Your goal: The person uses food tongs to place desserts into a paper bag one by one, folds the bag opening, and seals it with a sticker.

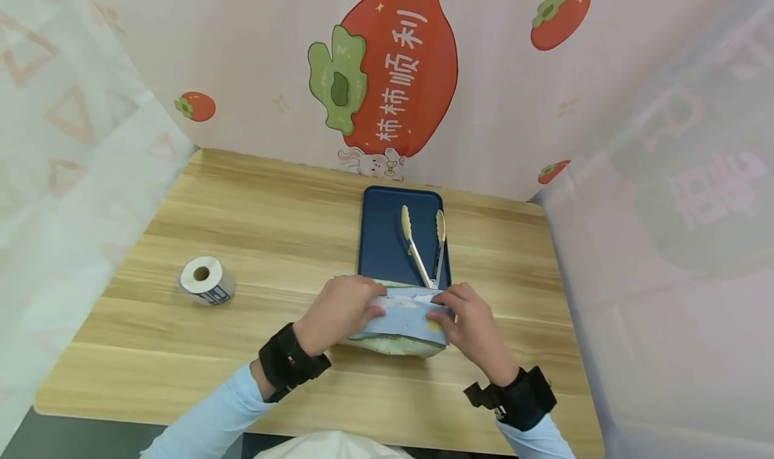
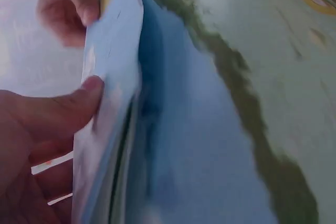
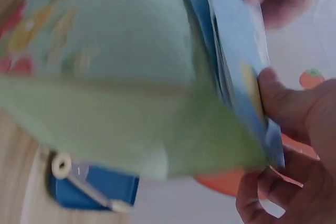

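A blue and green paper bag (image 1: 402, 321) with printed flowers stands close in front of me, its blue top edge folded over into a flat strip. My left hand (image 1: 338, 311) pinches the left end of this fold, thumb on the near face. At the right end, my right hand (image 1: 474, 321) pinches the same strip between thumb and fingers. The left wrist view shows the left thumb (image 2: 86, 98) pressed on the blue paper, with layers of the fold visible at its edge. In the right wrist view the green side panel (image 3: 115, 124) of the bag slants inward.
Behind the bag lies a dark blue tray (image 1: 381, 244), and tongs (image 1: 418, 261) with cream tips rest on it, arms spread. A roll of white labels (image 1: 211, 291) stands on the wooden table (image 1: 260, 217) to the left. Printed curtains surround the back and sides.
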Demonstrator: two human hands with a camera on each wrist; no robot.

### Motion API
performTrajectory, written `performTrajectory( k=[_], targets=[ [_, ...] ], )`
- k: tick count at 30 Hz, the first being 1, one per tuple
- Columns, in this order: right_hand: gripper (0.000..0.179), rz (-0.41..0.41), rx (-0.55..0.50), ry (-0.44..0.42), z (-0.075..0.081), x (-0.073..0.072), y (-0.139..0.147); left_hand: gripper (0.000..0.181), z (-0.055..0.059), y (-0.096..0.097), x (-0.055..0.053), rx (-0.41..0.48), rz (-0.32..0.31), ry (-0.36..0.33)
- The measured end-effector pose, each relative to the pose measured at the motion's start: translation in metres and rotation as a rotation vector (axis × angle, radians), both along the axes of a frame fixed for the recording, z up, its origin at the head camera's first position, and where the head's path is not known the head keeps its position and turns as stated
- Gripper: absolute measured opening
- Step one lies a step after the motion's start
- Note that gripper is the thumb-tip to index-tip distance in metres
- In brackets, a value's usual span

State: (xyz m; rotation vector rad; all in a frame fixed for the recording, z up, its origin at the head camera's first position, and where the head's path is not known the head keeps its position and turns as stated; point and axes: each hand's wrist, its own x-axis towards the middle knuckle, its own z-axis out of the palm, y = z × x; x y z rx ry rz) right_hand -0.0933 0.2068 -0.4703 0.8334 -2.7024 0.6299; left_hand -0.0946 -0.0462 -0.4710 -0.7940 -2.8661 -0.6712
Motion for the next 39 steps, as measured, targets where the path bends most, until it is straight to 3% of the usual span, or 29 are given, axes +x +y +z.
performTrajectory(
  k=[3, 9, 14, 19, 22, 26, 33, 39],
  targets=[
    [0.017, 0.004, -0.002, 0.003, -0.004, 0.0, -0.01, 0.017, -0.001, 0.006, -0.003, -0.033, -0.038, 0.026],
    [0.018, -0.041, -0.021, 0.036, -0.009, -0.001, -0.012, 0.011, -0.005, -0.001, -0.006, -0.019, 0.044, 0.136],
    [0.019, -0.072, -0.038, 0.025, -0.01, 0.004, -0.012, 0.013, -0.007, -0.037, -0.001, -0.07, 0.021, 0.147],
    [0.019, -0.1, -0.046, 0.05, -0.01, 0.007, -0.013, 0.012, -0.008, -0.069, -0.001, -0.063, -0.051, 0.192],
    [0.022, -0.126, -0.068, 0.093, -0.012, 0.006, -0.009, 0.021, -0.009, -0.094, -0.002, -0.008, 0.016, 0.217],
    [0.026, -0.141, -0.096, 0.136, -0.014, 0.007, 0.0, 0.02, -0.015, -0.125, 0.003, 0.105, 0.165, 0.148],
    [0.025, -0.106, -0.091, 0.127, -0.015, 0.011, 0.002, 0.013, -0.048, -0.152, 0.027, 0.256, 0.259, 0.038],
    [0.035, -0.107, -0.099, 0.121, -0.007, 0.02, -0.006, 0.008, -0.069, -0.186, 0.045, 0.279, 0.376, 0.045]
  ],
)
